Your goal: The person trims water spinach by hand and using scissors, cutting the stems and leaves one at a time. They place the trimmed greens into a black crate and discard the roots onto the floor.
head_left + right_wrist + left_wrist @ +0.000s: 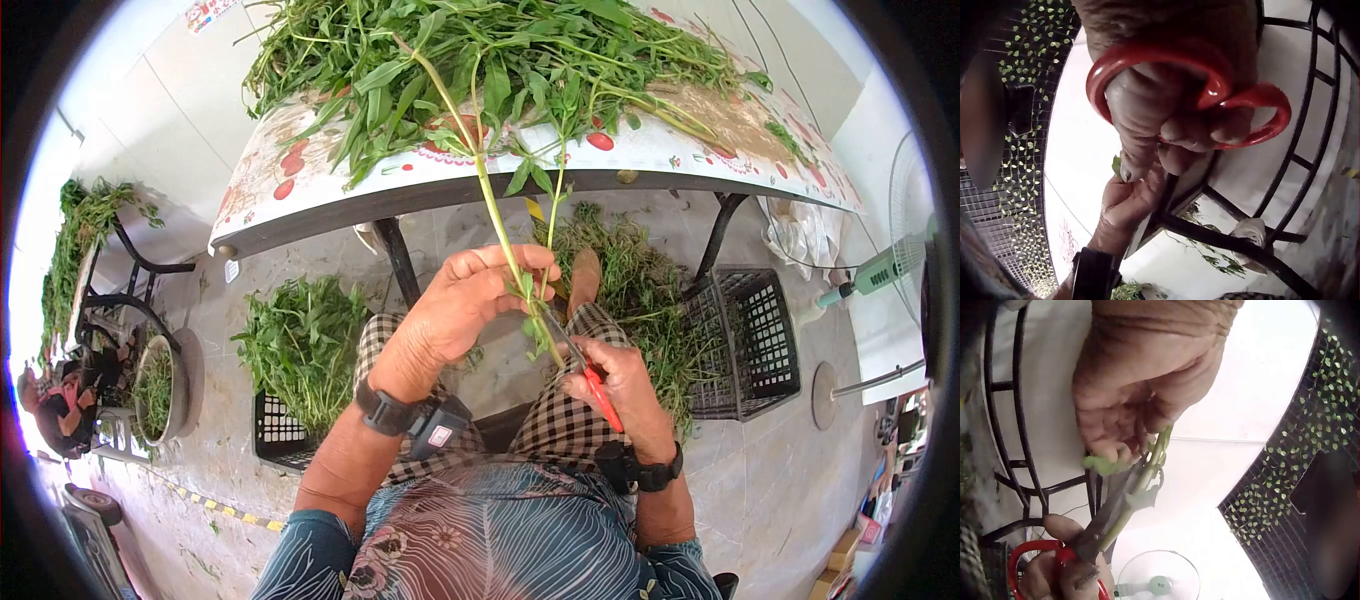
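My left hand (478, 285) pinches a long green plant stem (490, 195) that branches upward toward the table, with a few leaves along it. The lower end of the stem slants down to the right, below my left fingers. In my right hand (615, 378) I grip red-handled scissors (600, 392), with fingers through the loops. Their blades (1107, 519) lie along the stem, the tips close to my left fingertips in the left wrist view. In the right wrist view the red loops (1254, 97) surround my fingers, and the blades are hidden behind my hand.
A heap of leafy stems (520, 60) covers the table (330, 180) in front. Below stand a crate (275, 430) of greens at left, cuttings (640, 270) on the floor, and a black crate (745, 345) at right. A fan (885, 270) stands far right.
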The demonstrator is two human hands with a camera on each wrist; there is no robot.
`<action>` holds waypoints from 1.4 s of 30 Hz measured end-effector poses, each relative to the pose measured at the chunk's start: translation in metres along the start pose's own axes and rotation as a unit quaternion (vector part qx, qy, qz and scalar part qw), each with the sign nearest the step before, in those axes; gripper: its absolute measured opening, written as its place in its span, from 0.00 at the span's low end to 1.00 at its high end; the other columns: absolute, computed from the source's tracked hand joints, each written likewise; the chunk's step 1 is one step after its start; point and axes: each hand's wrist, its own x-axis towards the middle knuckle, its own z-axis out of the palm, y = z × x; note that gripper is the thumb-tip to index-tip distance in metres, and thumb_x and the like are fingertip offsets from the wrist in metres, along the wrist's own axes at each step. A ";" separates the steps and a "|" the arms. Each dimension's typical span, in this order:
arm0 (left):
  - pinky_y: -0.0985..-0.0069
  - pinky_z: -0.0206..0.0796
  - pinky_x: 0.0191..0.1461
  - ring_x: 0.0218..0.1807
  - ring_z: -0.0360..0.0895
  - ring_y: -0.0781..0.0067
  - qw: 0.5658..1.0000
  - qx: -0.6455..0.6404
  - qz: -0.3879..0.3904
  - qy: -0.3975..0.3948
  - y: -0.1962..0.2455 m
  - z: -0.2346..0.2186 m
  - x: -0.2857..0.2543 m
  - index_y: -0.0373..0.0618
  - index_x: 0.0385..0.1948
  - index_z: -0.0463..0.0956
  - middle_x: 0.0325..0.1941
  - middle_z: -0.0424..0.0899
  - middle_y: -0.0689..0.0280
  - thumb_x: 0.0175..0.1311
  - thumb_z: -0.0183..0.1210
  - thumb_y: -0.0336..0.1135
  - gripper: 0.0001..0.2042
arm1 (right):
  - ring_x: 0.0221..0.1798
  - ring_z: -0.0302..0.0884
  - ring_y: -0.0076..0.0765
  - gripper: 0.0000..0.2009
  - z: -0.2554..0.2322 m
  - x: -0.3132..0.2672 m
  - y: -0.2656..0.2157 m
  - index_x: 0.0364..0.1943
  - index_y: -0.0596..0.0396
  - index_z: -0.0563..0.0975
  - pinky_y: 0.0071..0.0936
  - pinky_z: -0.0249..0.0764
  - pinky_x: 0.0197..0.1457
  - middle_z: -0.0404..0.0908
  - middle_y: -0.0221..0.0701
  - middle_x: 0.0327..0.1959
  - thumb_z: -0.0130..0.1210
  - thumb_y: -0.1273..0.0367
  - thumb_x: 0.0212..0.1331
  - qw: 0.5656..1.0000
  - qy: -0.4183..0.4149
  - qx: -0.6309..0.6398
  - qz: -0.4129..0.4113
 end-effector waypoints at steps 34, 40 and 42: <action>0.82 0.66 0.25 0.23 0.72 0.80 0.992 -0.034 -0.064 0.106 -0.017 -0.043 -0.050 0.41 0.33 0.72 0.25 0.76 0.68 0.63 0.48 0.30 0.05 | 0.29 0.71 0.24 0.12 -0.042 0.033 -0.051 0.41 0.57 0.70 0.22 0.71 0.31 0.74 0.31 0.31 0.48 0.78 0.51 0.899 0.226 0.318 -0.198; 0.83 0.66 0.24 0.23 0.72 0.81 0.985 -0.103 -0.034 0.135 -0.012 -0.049 -0.054 0.42 0.35 0.73 0.25 0.75 0.69 0.64 0.47 0.30 0.06 | 0.33 0.62 0.19 0.16 -0.137 0.027 -0.104 0.49 0.56 0.66 0.19 0.61 0.36 0.69 0.25 0.32 0.46 0.72 0.56 0.737 0.330 0.432 -0.402; 0.83 0.68 0.27 0.24 0.72 0.81 0.984 -0.122 -0.026 0.128 -0.009 -0.044 -0.052 0.41 0.38 0.73 0.25 0.75 0.69 0.64 0.47 0.30 0.07 | 0.29 0.59 0.19 0.15 -0.144 0.030 -0.112 0.50 0.56 0.66 0.19 0.58 0.35 0.65 0.24 0.28 0.45 0.71 0.57 0.736 0.275 0.407 -0.465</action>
